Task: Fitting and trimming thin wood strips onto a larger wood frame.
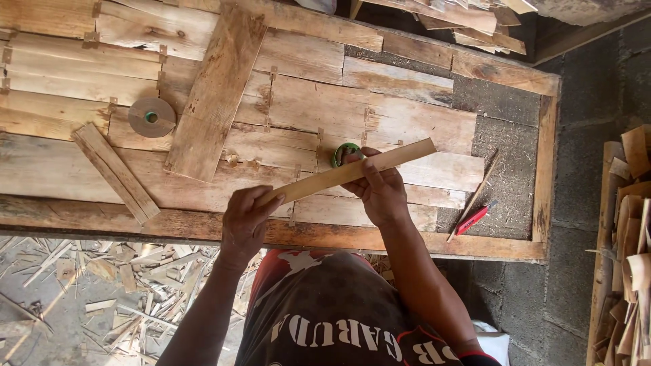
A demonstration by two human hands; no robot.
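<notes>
- Wooden strip [349, 173], pale and thin, gripped at both ends and held slantwise just above the worktop [505, 247].
- Left hand [245, 220] curled shut round the strip's lower near end, thumb on top, fingers wrapped beneath.
- Right hand [380, 190] closed over the strip's middle, fingertips pressing down on its top face; hard to tell whether also pinching the green tape roll [344, 153] peeping out just beyond those fingers.
- Far end of the strip sticking out past the right hand, up and away, free of any joint as far as visible.
- Beneath both hands: veneer sheet [400, 115] pieced from many pale slats, seams already bridged by short tape patches [272, 95] beyond the left hand; judged largely joined on that side.
- Beyond the right hand and outward, bare grey bed of the worktop showing where no slat lies yet; judged the part left to fill, the strip in hand seemingly not yet laid or taped.
- Well beyond the left hand: brown tape roll [151, 117] lying flat, a wide loose plank [217, 91] lying askew over the sheet, a short slat [115, 173] lying loose further out.
- Outward of the right hand, near the worktop's edge: red cutter [473, 218] beside a thin sliver, untouched.
- Offcuts [129, 285] littering the floor below the left arm; stacked veneer pieces [630, 237] far out past the right arm.
</notes>
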